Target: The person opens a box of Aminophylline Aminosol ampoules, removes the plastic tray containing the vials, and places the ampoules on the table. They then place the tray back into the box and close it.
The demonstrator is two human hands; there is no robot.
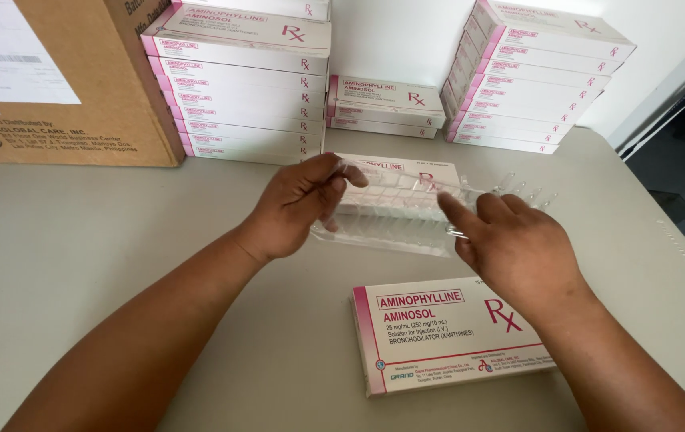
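Note:
My left hand [298, 206] grips the left end of a clear plastic tray of glass ampoules [394, 216], held a little above the table. My right hand [514, 244] is at the tray's right end, index finger laid along its edge. More clear ampoules [528, 192] poke out past my right hand. Behind the tray lies a flat white and pink carton [406, 170]. Another flat white and pink carton [438, 336] rests on the table just below my hands, partly under my right wrist.
Stacks of the same white and pink cartons stand at the back: a tall stack left [242, 88], a short one in the middle [386, 108], a tall one right [530, 80]. A brown cardboard box [78, 112] sits far left. The grey table's [78, 240] edge runs along the right.

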